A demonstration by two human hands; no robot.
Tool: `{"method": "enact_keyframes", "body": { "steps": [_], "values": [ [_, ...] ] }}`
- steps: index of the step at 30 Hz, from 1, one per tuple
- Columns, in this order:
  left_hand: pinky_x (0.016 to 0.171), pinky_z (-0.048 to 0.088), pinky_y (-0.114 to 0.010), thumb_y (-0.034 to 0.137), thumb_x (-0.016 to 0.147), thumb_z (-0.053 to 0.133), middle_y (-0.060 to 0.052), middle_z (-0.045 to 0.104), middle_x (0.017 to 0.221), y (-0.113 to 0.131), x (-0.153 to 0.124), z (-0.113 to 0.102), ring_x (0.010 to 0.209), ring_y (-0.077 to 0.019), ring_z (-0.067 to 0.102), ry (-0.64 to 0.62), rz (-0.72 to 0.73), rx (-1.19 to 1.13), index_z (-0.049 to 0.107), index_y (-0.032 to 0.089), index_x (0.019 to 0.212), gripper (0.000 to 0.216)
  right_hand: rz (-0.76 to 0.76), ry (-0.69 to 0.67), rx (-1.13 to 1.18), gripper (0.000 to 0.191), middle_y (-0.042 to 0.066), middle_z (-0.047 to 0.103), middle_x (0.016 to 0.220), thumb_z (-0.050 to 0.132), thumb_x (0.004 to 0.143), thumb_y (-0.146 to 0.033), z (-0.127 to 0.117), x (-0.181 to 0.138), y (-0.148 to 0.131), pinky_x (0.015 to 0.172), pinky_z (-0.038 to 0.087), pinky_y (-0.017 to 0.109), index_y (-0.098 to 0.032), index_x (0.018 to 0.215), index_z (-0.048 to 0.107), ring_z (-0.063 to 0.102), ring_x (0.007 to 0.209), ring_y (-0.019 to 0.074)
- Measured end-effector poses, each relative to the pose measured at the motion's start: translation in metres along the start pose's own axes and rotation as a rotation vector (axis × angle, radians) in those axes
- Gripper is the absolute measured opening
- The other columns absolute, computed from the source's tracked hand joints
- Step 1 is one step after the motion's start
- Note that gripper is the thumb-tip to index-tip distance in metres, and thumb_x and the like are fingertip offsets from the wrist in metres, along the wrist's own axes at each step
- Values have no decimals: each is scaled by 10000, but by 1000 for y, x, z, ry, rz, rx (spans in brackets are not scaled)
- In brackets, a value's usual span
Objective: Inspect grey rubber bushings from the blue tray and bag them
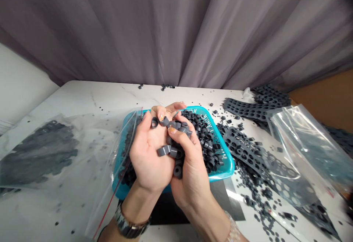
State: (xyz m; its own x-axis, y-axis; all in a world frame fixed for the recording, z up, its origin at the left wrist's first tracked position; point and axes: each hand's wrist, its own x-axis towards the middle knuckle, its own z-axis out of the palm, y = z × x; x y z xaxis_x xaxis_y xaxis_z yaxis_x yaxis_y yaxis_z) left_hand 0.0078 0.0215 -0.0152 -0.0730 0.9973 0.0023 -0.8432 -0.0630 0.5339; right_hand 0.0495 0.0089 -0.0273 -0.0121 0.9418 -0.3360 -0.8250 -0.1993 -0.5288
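Note:
Cupped side by side over a turquoise basket, my two hands carry a small heap of dark grey foam rings. My left hand lies palm up with its fingers curled, and a single ring rests by its thumb and fingers. Against it presses my right hand, its thumb bent over several of the rings in its palm. Many more such rings fill the basket below, partly hidden by my hands.
A clear zip bag overlaps the basket's left side; dark pieces lie in clear plastic farther left. Punched foam sheets, another clear bag and scattered small discs cover the right. A grey curtain hangs behind.

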Motion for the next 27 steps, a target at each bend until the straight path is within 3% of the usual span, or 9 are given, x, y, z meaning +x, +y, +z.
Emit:
{"method": "enact_keyframes", "body": {
  "steps": [6,10,16,21,27],
  "values": [
    [890,505,-326,359,906,351,-78,627,952,-3,-1,0,1088,-198,569,-9,11,47,446,216,681,283,-18,63,-19,398,-24,678,933,741,660,-210,7,-2,0,946,479,366,-270,1020,584,649,905,156],
    [883,511,-342,376,911,343,-90,615,1038,-2,-1,-1,1093,-203,566,-24,-18,11,431,211,685,293,-29,55,-39,382,-22,675,937,724,673,-201,6,-1,0,953,471,367,-264,1022,584,648,898,149],
    [885,503,-351,400,919,321,-54,583,1030,0,-1,-3,965,-159,597,-46,-60,-76,433,210,703,309,-38,35,-17,337,-22,675,981,675,701,-165,0,1,0,929,472,335,-267,1011,591,635,908,125],
    [939,468,-330,368,902,333,-53,595,979,-2,1,-5,1070,-169,567,29,-31,-70,464,203,677,309,-62,24,0,306,-21,670,998,641,709,-151,-1,2,0,903,470,289,-254,996,614,624,903,108],
    [891,507,-348,332,874,356,-71,644,978,-4,2,-6,1032,-195,597,105,-5,-17,587,186,753,299,-61,30,12,304,-23,676,930,662,684,-145,0,2,0,928,468,345,-256,964,621,637,877,126]
  ]
}}
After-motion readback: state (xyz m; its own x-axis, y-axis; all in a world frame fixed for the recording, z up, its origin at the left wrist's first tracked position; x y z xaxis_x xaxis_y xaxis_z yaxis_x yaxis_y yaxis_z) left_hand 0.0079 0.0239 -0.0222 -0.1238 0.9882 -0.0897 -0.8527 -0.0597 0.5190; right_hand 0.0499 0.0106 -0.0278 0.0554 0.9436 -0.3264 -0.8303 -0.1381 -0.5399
